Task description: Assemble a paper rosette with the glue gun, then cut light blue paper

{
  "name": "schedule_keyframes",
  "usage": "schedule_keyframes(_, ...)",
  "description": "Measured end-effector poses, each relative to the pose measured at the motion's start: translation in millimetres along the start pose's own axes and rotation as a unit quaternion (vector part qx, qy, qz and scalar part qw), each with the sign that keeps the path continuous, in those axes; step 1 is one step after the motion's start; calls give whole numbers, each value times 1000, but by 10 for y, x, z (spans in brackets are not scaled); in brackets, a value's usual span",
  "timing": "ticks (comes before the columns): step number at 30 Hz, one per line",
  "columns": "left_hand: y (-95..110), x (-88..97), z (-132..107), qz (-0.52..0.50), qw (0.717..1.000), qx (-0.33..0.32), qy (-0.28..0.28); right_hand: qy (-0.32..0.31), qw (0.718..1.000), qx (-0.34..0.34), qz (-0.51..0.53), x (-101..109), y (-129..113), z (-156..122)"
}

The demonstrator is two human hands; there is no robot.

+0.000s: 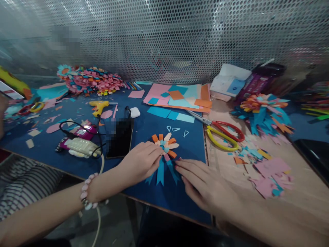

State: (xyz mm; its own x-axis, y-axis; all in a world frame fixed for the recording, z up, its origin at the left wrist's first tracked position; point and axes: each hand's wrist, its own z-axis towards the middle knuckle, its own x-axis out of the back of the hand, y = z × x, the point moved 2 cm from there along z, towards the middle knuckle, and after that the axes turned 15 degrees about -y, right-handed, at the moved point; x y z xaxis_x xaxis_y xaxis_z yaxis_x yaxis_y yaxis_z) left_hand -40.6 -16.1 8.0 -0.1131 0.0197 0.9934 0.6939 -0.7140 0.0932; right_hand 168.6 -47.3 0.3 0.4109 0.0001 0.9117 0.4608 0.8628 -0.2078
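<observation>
A small paper flower [166, 145] with orange, cream and pink looped petals and blue ribbon tails lies on a dark blue mat [154, 127]. My left hand [142, 161], a bead bracelet on its wrist, presses its fingertips together on the flower's centre. My right hand [203, 183] lies flat on the mat just right of the blue tails, fingers stretched out and touching the paper's edge.
Red and yellow scissors [223, 133] lie to the right on the wooden table. A phone [120, 137], a yellow glue gun [99, 107], a charger with cables [79, 144] and coloured paper sheets [180, 96] sit behind. Piles of paper flowers [89, 80] and scraps [267, 169] lie around. A perforated metal screen stands behind.
</observation>
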Motion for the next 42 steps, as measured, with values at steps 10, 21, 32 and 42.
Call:
schedule_keyframes(10,-53,-5,-125,29,996,-36,-72,-34,999,14,-16,-50,-72,-11)
schedule_keyframes(21,-44,-72,-140,3,997,-36,-75,-62,998,14,-15,-99,-70,-13)
schedule_keyframes(32,5,-105,-125,48,995,-25,-88,-67,997,13,-24,-109,-63,-32)
schedule_keyframes(42,-56,35,-51,-55,998,16,-26,13,998,2,66,-12,-32,-52)
